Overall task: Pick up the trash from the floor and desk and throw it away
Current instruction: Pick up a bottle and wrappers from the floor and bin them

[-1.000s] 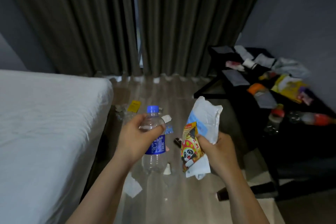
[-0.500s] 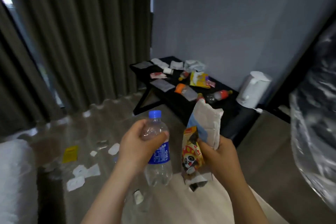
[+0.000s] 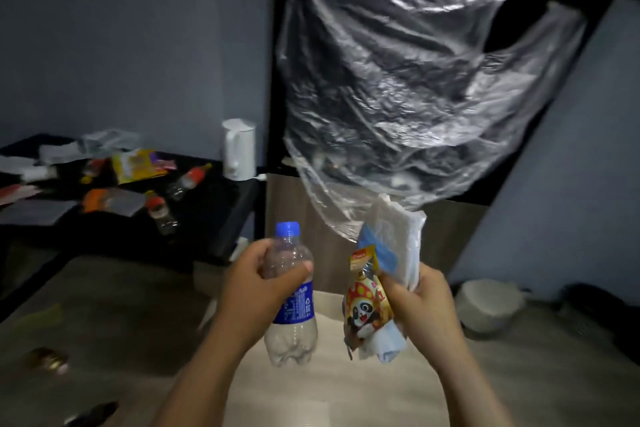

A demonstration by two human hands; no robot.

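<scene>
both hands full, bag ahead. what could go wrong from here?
1. The right hand bunches a panda wrapper with white packaging in one grip; a piece may slip out.
2. The clear plastic bag hangs crumpled, no opening visible, and the left hand holds the bottle, so neither is free to open it.

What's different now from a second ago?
The view swung right: bed and curtains are gone, the clear plastic bag now hangs ahead, the littered desk sits left. Unchanged: left hand grips the bottle, right hand the wrappers.
</scene>
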